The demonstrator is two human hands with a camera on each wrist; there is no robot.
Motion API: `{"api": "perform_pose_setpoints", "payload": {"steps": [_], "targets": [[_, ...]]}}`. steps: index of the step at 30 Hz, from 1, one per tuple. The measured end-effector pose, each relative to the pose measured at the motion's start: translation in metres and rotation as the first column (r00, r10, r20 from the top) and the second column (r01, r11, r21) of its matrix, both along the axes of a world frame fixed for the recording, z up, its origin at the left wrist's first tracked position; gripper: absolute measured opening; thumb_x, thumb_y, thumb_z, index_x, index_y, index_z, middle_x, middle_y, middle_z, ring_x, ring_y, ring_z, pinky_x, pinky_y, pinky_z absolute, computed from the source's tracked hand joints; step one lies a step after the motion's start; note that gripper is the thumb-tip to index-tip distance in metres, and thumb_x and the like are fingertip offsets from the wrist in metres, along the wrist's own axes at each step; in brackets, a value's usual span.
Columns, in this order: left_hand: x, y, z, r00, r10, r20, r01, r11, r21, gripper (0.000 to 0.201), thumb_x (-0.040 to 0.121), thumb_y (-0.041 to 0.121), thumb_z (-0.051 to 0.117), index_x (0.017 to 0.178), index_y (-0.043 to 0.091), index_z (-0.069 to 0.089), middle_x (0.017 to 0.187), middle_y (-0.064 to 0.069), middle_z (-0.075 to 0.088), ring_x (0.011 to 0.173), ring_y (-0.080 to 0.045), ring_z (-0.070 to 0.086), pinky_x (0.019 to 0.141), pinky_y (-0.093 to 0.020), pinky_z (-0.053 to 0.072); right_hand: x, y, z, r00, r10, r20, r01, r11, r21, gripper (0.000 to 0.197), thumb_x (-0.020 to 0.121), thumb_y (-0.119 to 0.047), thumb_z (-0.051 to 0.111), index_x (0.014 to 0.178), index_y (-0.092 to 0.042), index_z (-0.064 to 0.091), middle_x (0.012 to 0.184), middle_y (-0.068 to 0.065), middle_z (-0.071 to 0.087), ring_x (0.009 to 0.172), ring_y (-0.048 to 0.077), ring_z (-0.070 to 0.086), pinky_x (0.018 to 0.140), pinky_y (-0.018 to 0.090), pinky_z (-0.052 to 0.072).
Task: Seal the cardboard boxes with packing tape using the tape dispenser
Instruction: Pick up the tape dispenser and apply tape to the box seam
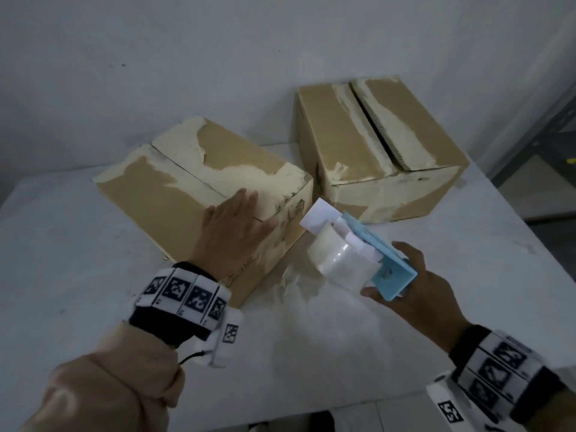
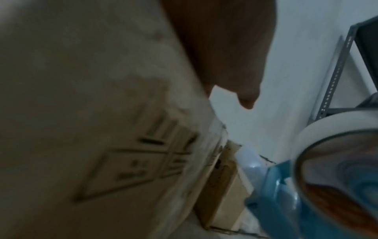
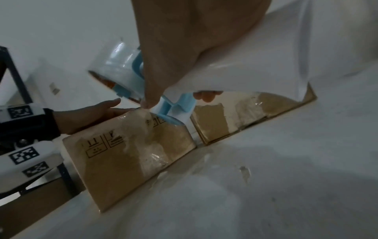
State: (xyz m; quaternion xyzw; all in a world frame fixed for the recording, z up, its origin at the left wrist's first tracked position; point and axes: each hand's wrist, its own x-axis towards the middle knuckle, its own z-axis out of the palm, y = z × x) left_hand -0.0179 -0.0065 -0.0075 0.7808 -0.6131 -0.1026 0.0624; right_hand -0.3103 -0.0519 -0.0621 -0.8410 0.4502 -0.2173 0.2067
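Two worn cardboard boxes stand on the white table (image 1: 78, 275). My left hand (image 1: 237, 226) lies flat with straight fingers on the near right top corner of the left box (image 1: 174, 194), beside its closed centre seam. My right hand (image 1: 417, 288) grips a light-blue tape dispenser (image 1: 374, 244) loaded with a clear tape roll (image 1: 339, 263), held in the air just right of that box's corner. The right box (image 1: 374, 145) stands farther back, its top flaps slightly parted along the seam. The dispenser (image 3: 171, 103) and roll (image 3: 116, 64) show close to the left box (image 3: 131, 153).
Torn tape and paper residue (image 1: 299, 285) lies on the table in front of the left box. A grey metal shelf rack (image 1: 548, 132) stands past the table's right edge. A white wall (image 1: 187, 57) runs behind the boxes.
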Motion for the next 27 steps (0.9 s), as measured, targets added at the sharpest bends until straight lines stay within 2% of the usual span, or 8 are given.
{"api": "perform_pose_setpoints", "payload": {"steps": [2,4,6,9,11,17,23,27], "targets": [[-0.009,-0.006,-0.002,0.993,0.12,-0.011,-0.12,0.992,0.029,0.08,0.088,0.067,0.011,0.148,0.016,0.007,0.157,-0.005,0.003,0.144,-0.023,0.005,0.115,-0.043,0.009,0.001,0.002,-0.003,0.999,-0.015,0.034,0.014,1.0,0.024,0.088,0.052,-0.051,0.071,0.125,-0.012,0.04,0.111,0.018,0.062,0.086,0.035,0.066,0.078,0.037,0.049],[-0.014,-0.007,-0.003,0.982,0.186,0.011,-0.187,0.982,0.027,0.075,0.092,0.059,0.02,0.148,0.013,0.003,0.157,-0.006,0.001,0.144,-0.025,0.001,0.115,-0.043,0.007,0.003,0.003,-0.009,0.999,-0.024,0.022,0.025,0.999,-0.043,0.082,0.054,-0.049,0.072,0.119,-0.006,0.047,0.1,0.014,0.067,0.076,0.031,0.068,0.069,0.028,0.047],[-0.015,-0.008,-0.006,0.981,0.184,0.063,-0.186,0.982,0.028,0.076,0.092,0.058,0.022,0.148,0.011,0.003,0.157,-0.007,0.002,0.144,-0.026,0.002,0.114,-0.046,0.008,0.006,0.003,-0.015,1.0,-0.024,0.017,0.025,0.997,-0.072,0.078,0.055,-0.047,0.073,0.114,-0.003,0.048,0.093,0.013,0.069,0.07,0.029,0.069,0.064,0.023,0.044],[-0.018,-0.008,-0.007,0.983,0.148,0.112,-0.155,0.986,0.056,0.076,0.092,0.055,0.026,0.148,0.009,0.001,0.157,-0.008,0.0,0.144,-0.025,0.0,0.113,-0.05,0.008,0.009,0.0,-0.027,0.998,0.003,0.055,0.002,0.996,-0.086,0.075,0.058,-0.045,0.072,0.116,-0.015,0.035,0.094,0.014,0.068,0.073,0.028,0.068,0.066,0.026,0.05],[-0.019,-0.008,-0.007,0.984,0.14,0.107,-0.149,0.986,0.076,0.076,0.094,0.052,0.029,0.147,0.008,-0.002,0.157,-0.007,-0.003,0.144,-0.025,-0.003,0.113,-0.052,0.006,0.01,-0.001,-0.034,0.997,0.011,0.076,-0.005,0.996,-0.089,0.075,0.059,-0.038,0.078,0.114,-0.019,0.033,0.095,0.016,0.067,0.074,0.03,0.068,0.063,0.032,0.054],[-0.015,-0.005,-0.002,0.986,0.051,0.159,-0.077,0.984,0.16,0.096,0.087,0.045,0.053,0.146,0.006,-0.012,0.156,-0.01,-0.012,0.144,-0.025,-0.009,0.113,-0.052,0.0,0.012,0.0,-0.052,0.997,0.042,-0.065,-0.053,0.984,-0.168,0.09,0.045,-0.015,0.092,0.116,-0.008,0.037,0.08,0.019,0.066,0.059,0.033,0.064,0.048,0.037,0.054],[-0.007,0.003,-0.001,0.982,-0.022,0.185,-0.014,0.982,0.19,0.104,0.083,0.045,0.059,0.145,0.008,-0.015,0.156,-0.008,-0.014,0.144,-0.022,-0.009,0.113,-0.053,0.0,0.003,0.005,-0.071,0.976,0.099,-0.192,-0.129,0.98,-0.151,0.096,0.043,-0.02,0.092,0.122,-0.011,0.037,0.079,0.011,0.06,0.057,0.025,0.057,0.044,0.034,0.046],[-0.002,0.008,-0.001,0.983,-0.04,0.179,0.006,0.983,0.185,0.103,0.083,0.046,0.059,0.145,0.009,-0.015,0.156,-0.006,-0.014,0.144,-0.021,-0.009,0.114,-0.051,0.0,-0.003,0.011,-0.078,0.971,0.13,-0.202,-0.144,0.988,-0.06,0.096,0.048,-0.02,0.09,0.125,-0.015,0.033,0.084,0.01,0.059,0.064,0.024,0.057,0.049,0.035,0.05]]}}
